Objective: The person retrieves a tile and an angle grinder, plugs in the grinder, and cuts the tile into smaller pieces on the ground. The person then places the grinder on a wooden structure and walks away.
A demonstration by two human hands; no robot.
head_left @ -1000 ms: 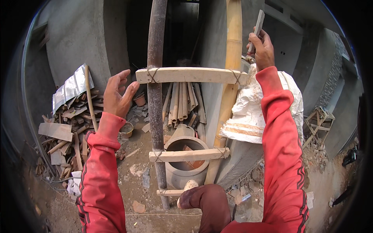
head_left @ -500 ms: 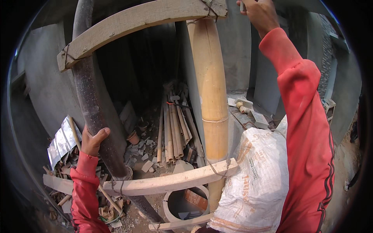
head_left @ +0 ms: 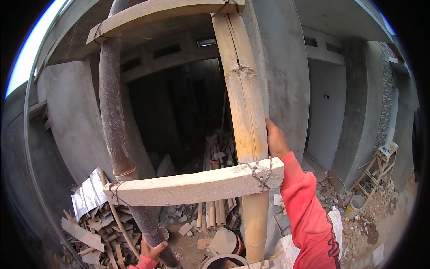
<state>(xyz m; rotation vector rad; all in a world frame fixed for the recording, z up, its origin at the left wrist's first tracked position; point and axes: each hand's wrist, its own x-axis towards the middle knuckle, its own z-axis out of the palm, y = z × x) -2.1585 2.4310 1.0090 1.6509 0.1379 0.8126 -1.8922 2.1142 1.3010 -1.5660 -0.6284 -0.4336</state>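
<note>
Ladder [head_left: 192,186] of lashed poles, seen from partway up, leaning against a grey concrete wall [head_left: 286,80]. Right hand [head_left: 275,141] on the pale bamboo rail [head_left: 242,116], just above the wooden rung [head_left: 197,184]; fingers wrapped behind the bamboo and mostly hidden, so cannot tell how tightly they close, though the palm sits flat against it. Left hand [head_left: 152,251] low down at the bottom edge, fingers curled round the dark rail [head_left: 114,125], gripping it well below the same rung. Rung tied to both rails with thin wire [head_left: 260,172], twisted at each end. Second rung [head_left: 165,18] overhead, tied the same way. Red sleeve [head_left: 309,219] running down from the right hand.

Below: heap of scrap wood [head_left: 98,228], bent metal sheet [head_left: 89,195], bundle of planks [head_left: 219,179] leaning in the dark doorway, round concrete ring [head_left: 224,261], white sack [head_left: 286,251], bucket [head_left: 356,204] and small wooden frame [head_left: 380,168] off to the right.

Likely risks: wire lashings slipping or snapping under weight, dropping a rung at one end; long split showing along the bamboo, possibly opening further under load; hands set at very different heights, so a slip of the low left grip would leave only the right one holding; hard debris and the ring directly beneath, making any fall a bad one
</note>
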